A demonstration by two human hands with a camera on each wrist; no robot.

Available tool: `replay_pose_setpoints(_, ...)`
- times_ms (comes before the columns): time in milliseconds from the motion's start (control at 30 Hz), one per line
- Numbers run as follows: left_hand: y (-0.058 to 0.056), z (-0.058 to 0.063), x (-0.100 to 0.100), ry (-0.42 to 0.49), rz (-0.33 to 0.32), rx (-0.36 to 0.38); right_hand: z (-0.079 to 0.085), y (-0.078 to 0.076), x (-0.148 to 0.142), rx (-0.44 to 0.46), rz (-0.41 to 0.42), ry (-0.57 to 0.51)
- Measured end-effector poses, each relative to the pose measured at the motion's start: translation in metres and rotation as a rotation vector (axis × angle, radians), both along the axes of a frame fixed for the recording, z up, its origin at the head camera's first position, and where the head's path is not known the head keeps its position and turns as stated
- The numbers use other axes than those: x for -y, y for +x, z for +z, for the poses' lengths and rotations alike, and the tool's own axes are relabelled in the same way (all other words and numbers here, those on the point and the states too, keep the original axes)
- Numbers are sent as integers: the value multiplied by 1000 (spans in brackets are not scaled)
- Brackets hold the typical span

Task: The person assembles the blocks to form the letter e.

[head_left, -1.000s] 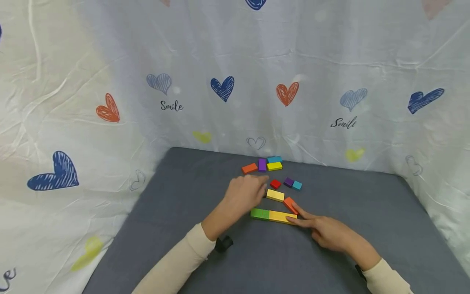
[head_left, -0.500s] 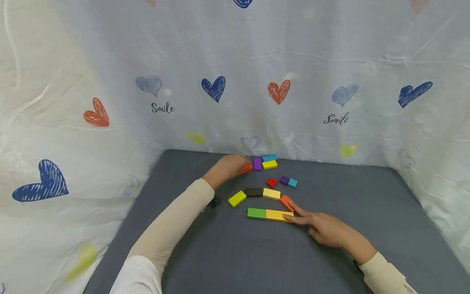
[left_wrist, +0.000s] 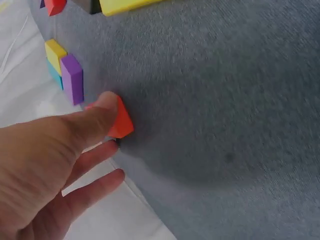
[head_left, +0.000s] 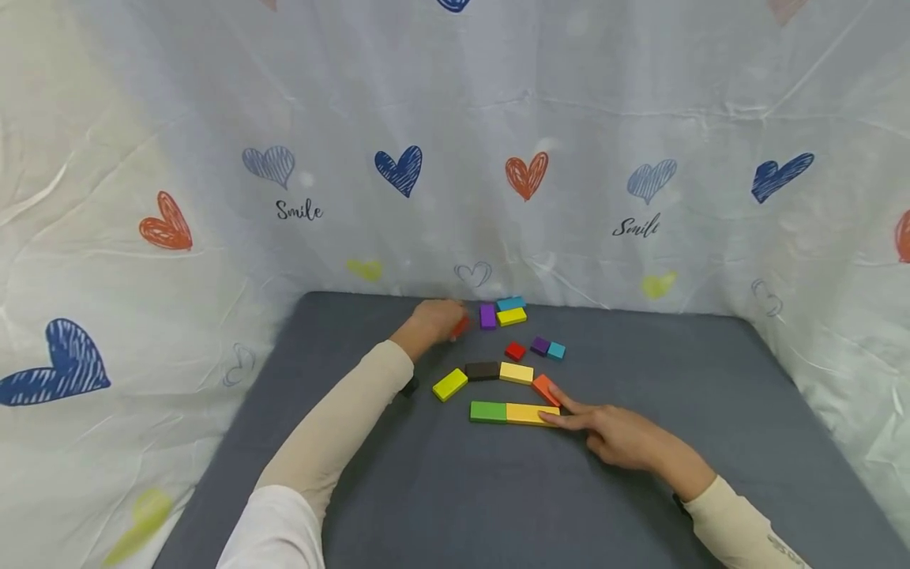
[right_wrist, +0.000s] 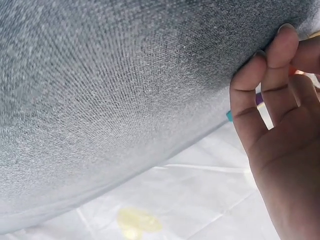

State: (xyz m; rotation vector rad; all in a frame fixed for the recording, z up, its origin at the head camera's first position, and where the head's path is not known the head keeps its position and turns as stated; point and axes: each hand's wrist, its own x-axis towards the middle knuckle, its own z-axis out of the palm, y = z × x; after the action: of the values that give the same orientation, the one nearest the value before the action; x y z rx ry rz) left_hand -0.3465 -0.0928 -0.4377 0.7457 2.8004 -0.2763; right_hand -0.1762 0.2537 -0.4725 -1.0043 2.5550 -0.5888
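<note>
Pinching by the left hand (left_wrist: pixel 55 155) would best be done squarely and firmly, the purple block (left_wrist: pixel 73 82) nearby being left unbumped. Between its thumb and fingers the far orange block (left_wrist: pixel 122 120) is clamped, near the far edge of the grey tabletop (head_left: pixel 554 506). By two spread, straight fingers of the right hand (head_left: pixel 626 435), the near orange block (head_left: pixel 543 387) and amber block (head_left: pixel 524 413) appear touched.

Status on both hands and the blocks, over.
Left hand pinches orange block. Right hand touches second orange block and yellow block. Purple block near the first, possible obstacle.
</note>
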Motion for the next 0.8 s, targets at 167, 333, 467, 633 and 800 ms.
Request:
replay_pose_setpoints(167, 1, -2, 29, 38, 37, -6, 0, 0, 1, -7, -4, 7)
replay_pose_setpoints(333, 16, -9, 65, 203, 58, 26, -1, 1, 2, 10, -20, 29)
replay_pose_setpoints(467, 53, -5, 86, 356, 38, 42, -2, 0, 1, 14, -24, 28)
replay_pose_setpoints(633, 113, -3, 88, 392, -9, -6, 0, -1, -1, 23, -39, 36)
replay_pose_setpoints(800, 167, -6, 80, 384, -56, -113, 3, 0, 2, 34, -27, 26)
